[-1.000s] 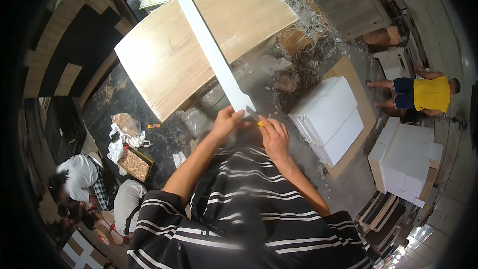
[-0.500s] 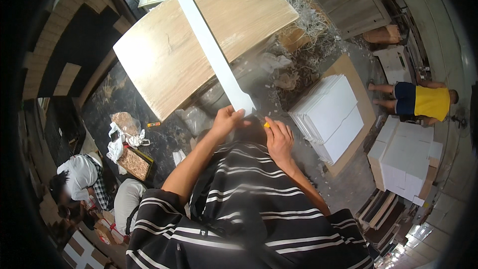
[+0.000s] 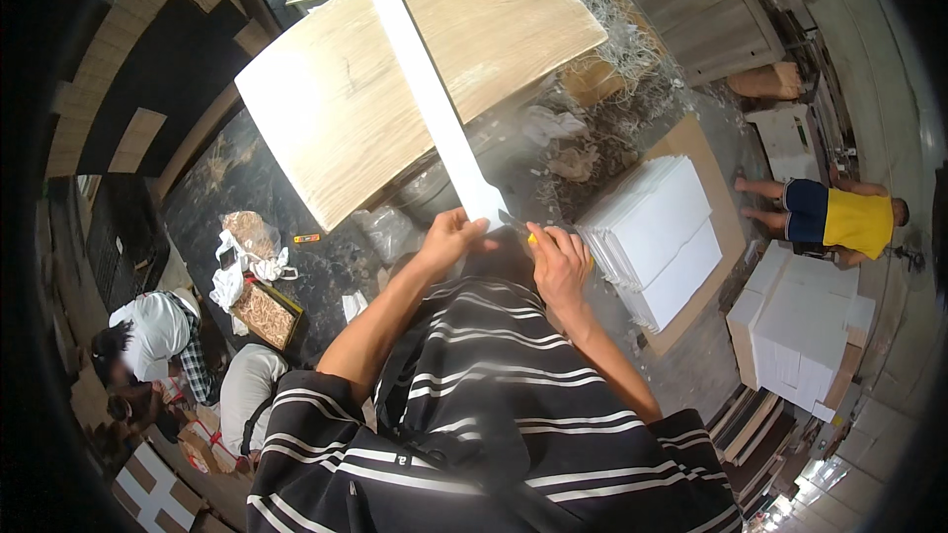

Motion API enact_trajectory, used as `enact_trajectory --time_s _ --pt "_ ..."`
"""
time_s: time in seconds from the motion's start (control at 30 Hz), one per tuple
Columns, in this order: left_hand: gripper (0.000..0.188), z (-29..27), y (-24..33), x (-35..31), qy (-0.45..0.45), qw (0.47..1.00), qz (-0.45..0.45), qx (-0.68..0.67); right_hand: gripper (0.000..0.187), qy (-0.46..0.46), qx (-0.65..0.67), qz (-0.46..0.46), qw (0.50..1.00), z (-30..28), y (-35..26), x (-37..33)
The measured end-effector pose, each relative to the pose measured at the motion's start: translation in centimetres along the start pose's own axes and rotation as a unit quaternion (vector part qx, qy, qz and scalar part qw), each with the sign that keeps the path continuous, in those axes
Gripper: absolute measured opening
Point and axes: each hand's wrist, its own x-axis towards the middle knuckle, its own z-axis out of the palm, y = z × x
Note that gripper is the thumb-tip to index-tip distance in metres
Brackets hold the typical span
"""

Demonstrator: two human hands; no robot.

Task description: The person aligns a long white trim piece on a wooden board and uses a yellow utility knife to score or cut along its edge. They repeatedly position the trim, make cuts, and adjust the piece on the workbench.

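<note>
A long narrow white strip of board (image 3: pixel 430 84), widening at its near end, slants over a wood-grain panel (image 3: pixel 326 99). Its near end is pinched between the thumb and fingers of my left hand (image 3: pixel 449 240). My right hand (image 3: pixel 563 265) is closed around a utility knife (image 3: pixel 534 238) with a yellow handle. The dark blade tip touches or lies very close to the strip's right corner; I cannot tell which. My fingers hide most of the knife's handle.
White panels (image 3: pixel 662 222) are stacked on cardboard at right, near white boxes (image 3: pixel 800 321). Shredded packing (image 3: pixel 632 49) litters the far right. An orange-yellow item (image 3: pixel 307 238) and a tray of shavings (image 3: pixel 265 314) lie left. One person (image 3: pixel 857 215) stands at right; others crouch lower left.
My right hand and the knife have shifted slightly right and down, and more of the blade shows at the strip's corner. The left hand keeps its hold. The whole view has shifted a little.
</note>
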Motion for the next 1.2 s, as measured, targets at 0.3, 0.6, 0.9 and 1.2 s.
enact_trajectory --time_s 0.3,0.6,0.9,1.2 --pt "0.031 -0.7 -0.4 -0.4 -0.006 1.0 0.005 0.01 0.029 -0.015 0.001 -0.069 0.997 -0.3 0.2 2.0" --pt "0.028 -0.5 0.0 -0.8 0.018 1.0 -0.002 -0.001 0.029 -0.026 0.021 -0.045 0.998 -0.5 0.0 0.7" --pt "0.028 -0.7 0.1 -0.9 0.012 1.0 0.002 -0.004 0.029 -0.021 0.02 -0.029 0.999 0.3 0.1 0.7" --pt "0.032 -1.2 -0.5 -0.7 0.0 1.0 0.016 -0.001 0.028 -0.014 0.001 -0.051 0.999 0.9 -1.1 2.1"
